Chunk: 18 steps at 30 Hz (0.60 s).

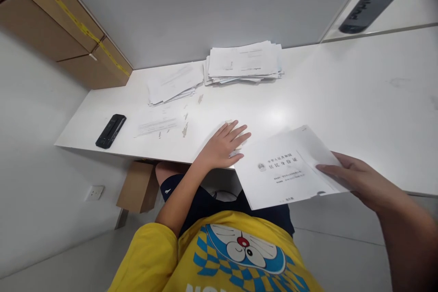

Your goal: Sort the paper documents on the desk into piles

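My right hand (352, 175) grips the right edge of a printed paper sheet (284, 173), its thumb on top. The sheet carries a round emblem and lines of characters, and it overhangs the table's front edge. Palm down with spread fingers, my left hand (227, 143) rests at the table edge just left of the sheet. Something small and pale shows beneath its fingers, too hidden to name. Farther back stands a thick stack of papers (239, 61), with a thinner, fanned pile of papers (174, 84) to its left.
A black phone-like device (111, 131) lies at the left of the white table (342, 96). Faint print and brown worn patches mark the tabletop. Cardboard boxes (75, 32) stand at the far left, and another box (137, 187) sits below. A dark labelled bar (372, 2) juts in at upper right.
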Each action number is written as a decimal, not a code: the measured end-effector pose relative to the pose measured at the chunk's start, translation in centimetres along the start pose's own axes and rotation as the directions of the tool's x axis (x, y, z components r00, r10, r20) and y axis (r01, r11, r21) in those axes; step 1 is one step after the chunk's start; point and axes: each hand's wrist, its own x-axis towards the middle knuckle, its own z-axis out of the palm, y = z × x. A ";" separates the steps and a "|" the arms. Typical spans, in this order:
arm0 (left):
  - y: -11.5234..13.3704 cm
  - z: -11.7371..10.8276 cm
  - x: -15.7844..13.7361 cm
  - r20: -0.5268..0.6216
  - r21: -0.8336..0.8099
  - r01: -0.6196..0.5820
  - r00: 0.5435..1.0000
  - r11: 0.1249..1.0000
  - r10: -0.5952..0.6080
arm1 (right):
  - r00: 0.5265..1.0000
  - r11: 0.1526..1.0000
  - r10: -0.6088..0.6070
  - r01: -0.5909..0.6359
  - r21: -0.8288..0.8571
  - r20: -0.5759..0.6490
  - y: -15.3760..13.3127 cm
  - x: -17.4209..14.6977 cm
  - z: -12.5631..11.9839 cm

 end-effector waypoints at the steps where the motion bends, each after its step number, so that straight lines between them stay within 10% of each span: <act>1: -0.1 0.1 0.0 0.002 -0.003 0.000 1.000 1.000 0.000 | 1.000 1.000 0.012 -0.012 0.008 0.003 0.0 0.1 -0.2; 18: 1.4 0.2 -0.1 0.035 -0.024 0.068 0.997 0.997 -0.067 | 0.979 0.991 0.107 -0.090 0.100 -0.174 -1.6 -0.9 1.8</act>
